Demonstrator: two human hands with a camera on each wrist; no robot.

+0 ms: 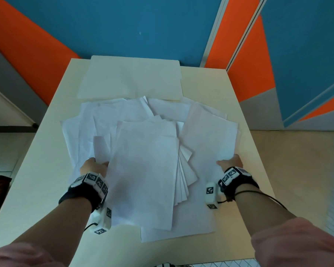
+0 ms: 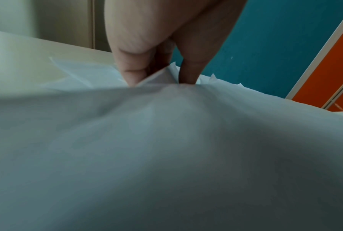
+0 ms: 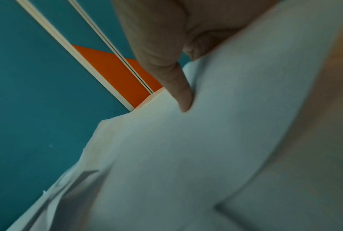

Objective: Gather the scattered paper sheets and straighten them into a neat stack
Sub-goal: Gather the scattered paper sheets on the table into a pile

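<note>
Several white paper sheets [image 1: 147, 151] lie fanned and overlapping across the middle of the cream table [image 1: 210, 83]. My left hand [image 1: 94, 166] grips the pile's left side. In the left wrist view its fingers [image 2: 131, 68] and thumb [image 2: 188, 73] pinch a raised fold of the sheets [image 2: 166, 140]. My right hand [image 1: 230, 162] holds the right-hand sheets at their near edge. There the thumb [image 3: 183, 96] presses on top of a lifted sheet [image 3: 186, 156], and the other fingers are hidden beneath it.
Larger pale sheets [image 1: 131, 78] lie flat at the table's far end, partly under the pile. Blue and orange wall panels [image 1: 143, 26] stand just behind the table. Bare tabletop [image 1: 46, 180] shows along the left and right sides, with floor beyond both edges.
</note>
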